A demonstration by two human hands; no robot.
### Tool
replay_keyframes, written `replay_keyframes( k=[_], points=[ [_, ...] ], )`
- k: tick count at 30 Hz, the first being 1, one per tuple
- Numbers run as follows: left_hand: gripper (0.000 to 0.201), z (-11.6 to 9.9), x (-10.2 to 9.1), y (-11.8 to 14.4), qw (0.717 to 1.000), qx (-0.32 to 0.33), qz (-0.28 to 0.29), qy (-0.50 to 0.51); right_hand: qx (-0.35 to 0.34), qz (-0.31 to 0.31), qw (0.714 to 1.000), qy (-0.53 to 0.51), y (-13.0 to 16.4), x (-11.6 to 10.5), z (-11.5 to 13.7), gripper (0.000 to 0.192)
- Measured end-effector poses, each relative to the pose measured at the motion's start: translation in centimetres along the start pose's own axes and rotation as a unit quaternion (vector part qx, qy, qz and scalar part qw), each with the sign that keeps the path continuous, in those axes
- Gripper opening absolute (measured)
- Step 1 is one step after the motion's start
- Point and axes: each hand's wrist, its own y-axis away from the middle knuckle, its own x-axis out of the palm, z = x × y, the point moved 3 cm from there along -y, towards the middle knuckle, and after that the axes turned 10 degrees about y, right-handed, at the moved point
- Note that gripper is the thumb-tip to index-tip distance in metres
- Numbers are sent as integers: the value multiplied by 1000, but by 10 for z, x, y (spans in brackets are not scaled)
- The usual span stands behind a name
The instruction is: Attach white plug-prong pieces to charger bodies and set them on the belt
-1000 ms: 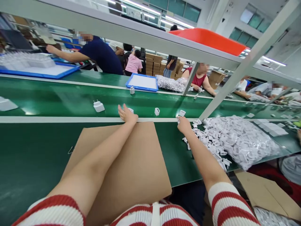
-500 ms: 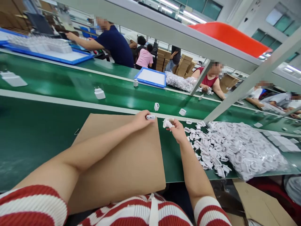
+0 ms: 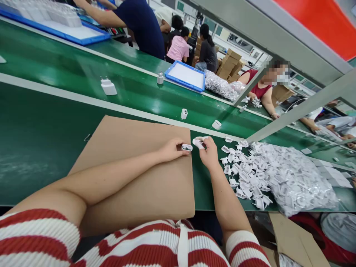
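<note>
My left hand (image 3: 174, 149) is closed around a white charger housing (image 3: 187, 147), whose open end shows a dark inside. It is held above the right edge of a brown cardboard sheet (image 3: 133, 174). Close to its right, my right hand (image 3: 208, 150) pinches a small white plug cover (image 3: 198, 143); white wraps appear on some of its fingertips. The two white parts are apart, with a narrow gap between them. Right of my right hand lies a loose pile of white plug covers (image 3: 244, 178), spilling from a clear plastic bag (image 3: 303, 181).
Beyond the cardboard runs a green conveyor belt (image 3: 139, 98) carrying spaced white chargers (image 3: 109, 87). A blue-rimmed tray (image 3: 185, 76) lies on its far side. A slanted metal post (image 3: 294, 102) stands at the right. Several co-workers sit across the line.
My hands have come closer together, and the left one has moved slightly right with the housing. The view has tilted downward. The chargers on the belt have shifted a little.
</note>
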Motion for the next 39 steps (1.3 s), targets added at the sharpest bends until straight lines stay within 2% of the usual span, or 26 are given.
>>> replay_keyframes(
  k=[4, 7, 13, 20, 24, 27, 29, 31, 33, 36, 37, 39],
  points=[
    [37, -3, 4, -1, 1000, 7, 0, -7, -87, 33, 994, 61, 5, 5, 26, 25],
    [36, -1, 4, -1, 1000, 4, -3, -13, -98, 58, 987, 115, 6, 9, 34, 29],
    [35, 2, 5, -5, 1000, 15, 3, -15, -126, 84, 977, 151, -1, 11, 36, 33],
    [28, -6, 6, 2, 999, 10, -16, -47, -82, 85, 984, 135, -8, 15, 34, 30],
    [28, -16, 5, 13, 993, 52, -40, -95, -46, 65, 992, 94, -1, 19, 30, 31],
    [28, -16, 7, 16, 992, 48, -26, -115, -20, 41, 999, 6, 2, 17, 18, 44],
    [33, -14, 4, 11, 993, 34, -36, -108, 18, 10, 1000, -10, -1, 6, -1, 57],
    [41, -10, -10, 1, 992, 22, -79, -91, 87, -32, 994, 59, -5, -12, -29, 57],
    [44, -5, -36, -16, 983, 3, -158, -98, 186, -36, 966, 174, -9, -31, -61, 55],
    [39, 4, -96, -47, 934, -30, -303, -185, 330, 57, 900, 280, -10, -44, -102, 56],
    [37, 8, -117, -58, 915, -42, -340, -213, 352, 86, 884, 295, -10, -45, -112, 56],
    [35, 18, -155, -77, 888, -87, -381, -244, 364, 125, 871, 306, -11, -40, -123, 56]
  ],
)
